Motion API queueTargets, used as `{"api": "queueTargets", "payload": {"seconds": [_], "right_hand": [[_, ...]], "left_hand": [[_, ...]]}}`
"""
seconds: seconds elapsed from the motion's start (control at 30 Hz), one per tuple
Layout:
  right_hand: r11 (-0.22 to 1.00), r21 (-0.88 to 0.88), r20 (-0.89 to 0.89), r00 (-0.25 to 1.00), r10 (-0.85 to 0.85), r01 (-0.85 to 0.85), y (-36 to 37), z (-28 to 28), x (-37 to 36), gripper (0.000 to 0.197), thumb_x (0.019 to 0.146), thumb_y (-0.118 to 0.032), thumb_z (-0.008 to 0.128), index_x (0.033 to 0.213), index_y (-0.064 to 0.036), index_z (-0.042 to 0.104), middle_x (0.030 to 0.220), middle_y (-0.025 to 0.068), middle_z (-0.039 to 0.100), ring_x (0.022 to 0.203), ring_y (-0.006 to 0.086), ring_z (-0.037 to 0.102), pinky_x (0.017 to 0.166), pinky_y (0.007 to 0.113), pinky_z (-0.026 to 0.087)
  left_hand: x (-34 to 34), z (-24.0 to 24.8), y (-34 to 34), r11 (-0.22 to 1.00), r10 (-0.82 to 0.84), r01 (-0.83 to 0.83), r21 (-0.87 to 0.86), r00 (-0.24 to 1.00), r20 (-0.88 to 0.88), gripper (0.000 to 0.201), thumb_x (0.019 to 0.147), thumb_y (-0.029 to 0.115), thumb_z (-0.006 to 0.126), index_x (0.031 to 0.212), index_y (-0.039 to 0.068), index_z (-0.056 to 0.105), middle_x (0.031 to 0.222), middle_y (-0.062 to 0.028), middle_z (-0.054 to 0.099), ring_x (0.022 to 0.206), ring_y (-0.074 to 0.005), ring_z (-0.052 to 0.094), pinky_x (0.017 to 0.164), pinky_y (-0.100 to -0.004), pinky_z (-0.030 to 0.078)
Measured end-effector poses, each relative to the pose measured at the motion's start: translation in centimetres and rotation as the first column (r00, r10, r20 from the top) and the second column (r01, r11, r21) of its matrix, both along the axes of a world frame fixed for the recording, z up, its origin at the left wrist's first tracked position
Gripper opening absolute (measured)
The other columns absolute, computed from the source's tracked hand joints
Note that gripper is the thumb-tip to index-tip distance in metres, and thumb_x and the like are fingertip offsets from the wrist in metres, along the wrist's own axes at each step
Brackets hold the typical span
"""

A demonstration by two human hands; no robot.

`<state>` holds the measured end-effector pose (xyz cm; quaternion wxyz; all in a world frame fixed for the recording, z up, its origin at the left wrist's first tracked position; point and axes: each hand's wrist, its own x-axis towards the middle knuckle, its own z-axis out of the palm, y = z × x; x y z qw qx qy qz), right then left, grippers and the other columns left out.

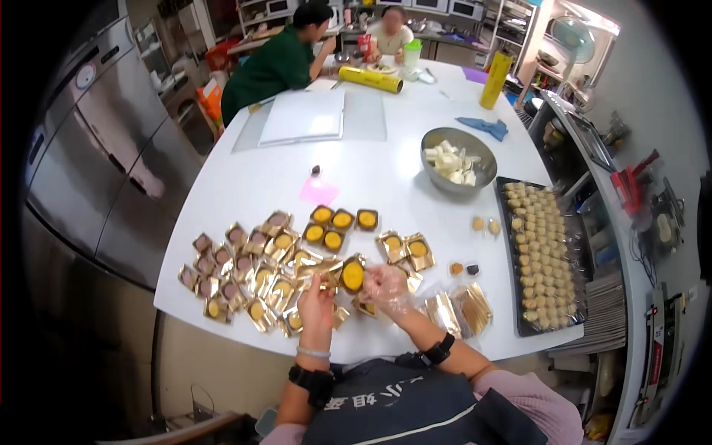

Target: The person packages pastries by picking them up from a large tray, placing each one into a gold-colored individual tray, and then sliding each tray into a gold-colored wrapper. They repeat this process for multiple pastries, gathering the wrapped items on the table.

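Wrapping appears to be the step in hand. Left of the metal bowl [452, 185] and nearer us, our right hand [389, 290] grips the yellow-topped cake [353, 275] by its edge; our left hand [317, 305] pinches a gold wrapper [328, 281]. The next move likely calls for aligning both.

A yellow-filled dark cup [353, 275] is held by the gloved right hand [391, 291], while a gold wrapper [331, 281] is pinched by the left hand [317, 305]. Left of the fingers, gold packets [281, 291] are spread on the white table [245, 185]; just beyond the fingers, yellow-topped cups [314, 233] are grouped. Farther off to the fingers' right, a metal bowl [455, 187] and a black tray [514, 274] of pale balls [545, 259] are set.
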<state>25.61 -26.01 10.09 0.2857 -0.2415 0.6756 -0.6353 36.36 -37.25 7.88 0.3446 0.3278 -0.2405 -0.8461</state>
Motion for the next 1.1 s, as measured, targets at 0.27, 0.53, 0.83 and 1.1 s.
{"api": "queueTargets", "payload": {"seconds": [0.27,0.53,0.83,1.1], "right_hand": [[0.999,-0.017,0.161,0.986,0.049,-0.047,-0.1,0.3,-0.2,0.016,0.081,-0.007,0.05,0.091,0.0066,0.05,0.06,0.0077,0.055,0.046,0.0118,0.055,0.042,0.023,0.046],[0.993,0.039,0.154,0.983,0.102,-0.11,0.4,0.9,-0.6,0.017,0.079,-0.008,0.05,0.088,0.0056,0.053,0.059,0.0074,0.056,0.045,0.0112,0.055,0.04,0.022,0.045],[0.998,0.065,0.193,0.981,-0.019,0.006,-0.1,0.4,-0.1,0.025,0.079,-0.014,0.053,0.096,0.0049,0.055,0.061,0.0054,0.056,0.045,0.0099,0.054,0.042,0.022,0.044],[1.0,0.001,0.142,0.99,0.022,-0.023,0.0,-0.7,-0.2,0.026,0.078,-0.015,0.054,0.096,0.0039,0.056,0.062,0.0066,0.058,0.047,0.0109,0.056,0.043,0.022,0.045]], "left_hand": [[-0.5,0.7,0.4,0.999,-0.043,0.042,0.011,0.997,0.057,0.014,0.081,0.018,0.059,0.083,0.004,0.055,0.084,-0.0048,0.058,0.075,-0.0148,0.055,0.066,-0.0289,0.044],[-0.4,-0.2,0.1,0.984,-0.17,0.169,0.054,0.986,0.001,0.03,0.085,0.028,0.05,0.102,0.003,0.049,0.098,-0.0085,0.056,0.093,-0.0209,0.054,0.081,-0.0349,0.044],[-0.9,0.9,0.9,0.977,-0.213,0.213,0.001,0.977,-0.021,0.037,0.087,0.035,0.045,0.105,0.003,0.048,0.101,-0.0097,0.055,0.094,-0.0212,0.053,0.082,-0.0351,0.044],[-0.7,0.2,0.5,0.972,-0.229,0.227,-0.065,0.973,-0.031,0.032,0.088,0.028,0.044,0.104,0.0,0.048,0.1,-0.0111,0.056,0.092,-0.0223,0.055,0.082,-0.0352,0.044]]}}
